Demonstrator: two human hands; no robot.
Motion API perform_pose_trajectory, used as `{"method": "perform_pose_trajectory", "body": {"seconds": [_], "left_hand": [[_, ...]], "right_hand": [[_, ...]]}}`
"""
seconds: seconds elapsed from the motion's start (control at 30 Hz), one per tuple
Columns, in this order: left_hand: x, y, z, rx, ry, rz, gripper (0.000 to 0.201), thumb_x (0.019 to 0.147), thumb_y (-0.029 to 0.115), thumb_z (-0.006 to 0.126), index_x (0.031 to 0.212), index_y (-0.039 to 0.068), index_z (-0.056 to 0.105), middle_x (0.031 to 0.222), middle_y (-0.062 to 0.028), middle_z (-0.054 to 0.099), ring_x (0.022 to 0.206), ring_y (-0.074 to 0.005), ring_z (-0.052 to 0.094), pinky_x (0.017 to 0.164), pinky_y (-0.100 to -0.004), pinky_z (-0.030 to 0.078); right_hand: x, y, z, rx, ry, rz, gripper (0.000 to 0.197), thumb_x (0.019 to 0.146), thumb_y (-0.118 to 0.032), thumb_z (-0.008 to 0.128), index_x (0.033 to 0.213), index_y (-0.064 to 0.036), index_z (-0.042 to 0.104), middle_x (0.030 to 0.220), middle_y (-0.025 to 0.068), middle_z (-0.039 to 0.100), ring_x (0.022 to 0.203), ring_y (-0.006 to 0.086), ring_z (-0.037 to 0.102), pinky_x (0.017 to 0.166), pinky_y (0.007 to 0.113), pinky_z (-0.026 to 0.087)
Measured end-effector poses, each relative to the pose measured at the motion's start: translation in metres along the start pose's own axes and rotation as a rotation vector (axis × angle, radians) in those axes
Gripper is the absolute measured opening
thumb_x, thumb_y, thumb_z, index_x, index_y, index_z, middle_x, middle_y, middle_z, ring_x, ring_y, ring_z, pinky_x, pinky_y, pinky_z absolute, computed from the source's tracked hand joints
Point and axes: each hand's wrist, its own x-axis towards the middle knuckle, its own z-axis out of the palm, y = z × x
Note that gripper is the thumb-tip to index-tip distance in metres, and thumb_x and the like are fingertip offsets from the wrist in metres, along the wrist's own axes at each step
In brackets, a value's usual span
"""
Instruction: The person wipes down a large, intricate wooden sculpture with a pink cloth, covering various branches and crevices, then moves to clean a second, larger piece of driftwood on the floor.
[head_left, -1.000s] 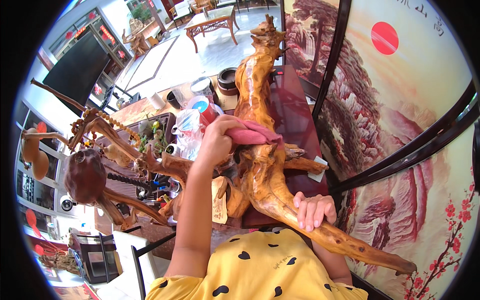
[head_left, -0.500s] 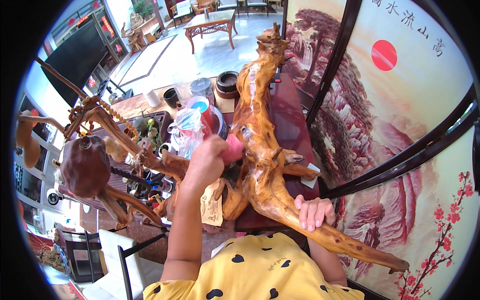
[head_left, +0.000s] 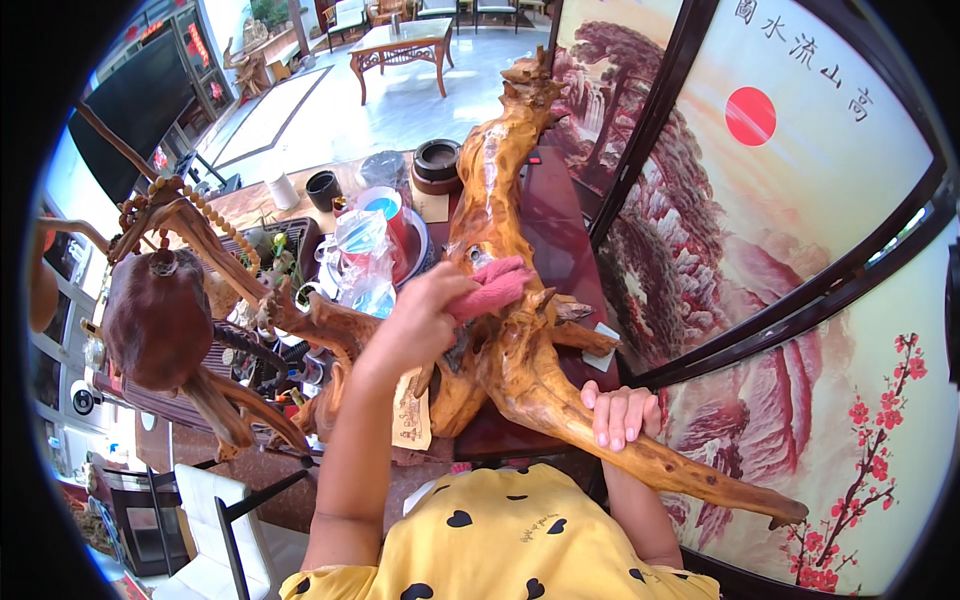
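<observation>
Shirt: yellow with dark hearts [head_left: 500, 540], nearest of all, close behind the lower limb [head_left: 690, 475] of the wood.
Right hand: lies on that limb [head_left: 625, 412], fingers bent over it; the thumb is hidden, so whether it grips or only rests cannot be told.
Left hand: well apart from the right, closed around a bunched pink cloth [head_left: 425, 310].
Cloth: pink [head_left: 495, 288], its loose end lying over the trunk just above the fork.
Wood: a glossy, knotted tree trunk [head_left: 530, 365], lying across the dark red table [head_left: 565, 225] with its lower limb jutting past the edge.
Wiping: seems to be the step in hand, one hand rubbing while the other steadies.
Next stroke: would call for the cloth pressed to the curve, care around the pointed stub [head_left: 541, 299], and a steady right hand.
Tabletop clutter: a clear plastic bag [head_left: 362, 238] and a red cup [head_left: 403, 238], left of the trunk.
Screen: painted panels [head_left: 800, 250] on the right.
Far floor: a glass-topped table [head_left: 402, 40].
</observation>
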Motion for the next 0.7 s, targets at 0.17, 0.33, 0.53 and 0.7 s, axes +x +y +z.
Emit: {"method": "perform_pose_trajectory", "body": {"seconds": [0.17,0.33,0.53,0.7], "left_hand": [[0.022,0.021,0.008,0.161,0.454,0.353,0.049,0.072,-0.019,0.052,0.114,0.002,0.066,0.111,-0.0177,0.062,0.098,-0.0358,0.062,0.086,-0.0364,0.052],[-0.008,0.011,0.066,0.547,0.315,0.438,0.043,0.074,-0.002,0.058,0.117,-0.003,0.062,0.12,-0.0162,0.057,0.113,-0.0379,0.054,0.095,-0.0427,0.046],[-0.053,0.016,0.06,0.505,0.22,0.42,0.027,0.07,0.001,0.06,0.097,0.0,0.064,0.106,-0.012,0.059,0.098,-0.0327,0.057,0.085,-0.0416,0.048],[-0.056,0.032,0.044,0.261,0.254,0.494,0.033,0.07,0.0,0.063,0.103,0.001,0.067,0.114,-0.013,0.061,0.104,-0.0356,0.058,0.09,-0.0429,0.048]], "right_hand": [[-0.002,-0.001,0.002,-0.011,0.018,0.016,0.053,0.108,-0.032,0.034,0.065,-0.0113,0.059,0.059,0.0074,0.065,0.053,0.0214,0.058,0.084,0.037,0.035],[-0.001,-0.001,0.004,-0.015,0.034,0.004,0.053,0.108,-0.032,0.033,0.066,-0.0117,0.058,0.059,0.0067,0.065,0.052,0.0206,0.057,0.084,0.037,0.035],[-0.001,0.0,0.001,-0.011,0.026,0.018,0.053,0.108,-0.031,0.033,0.066,-0.0121,0.058,0.059,0.0064,0.065,0.053,0.0202,0.057,0.084,0.037,0.035],[-0.001,-0.001,-0.001,-0.011,0.013,0.019,0.053,0.108,-0.031,0.033,0.065,-0.0123,0.057,0.059,0.0061,0.065,0.053,0.0199,0.057,0.083,0.037,0.034]]}}
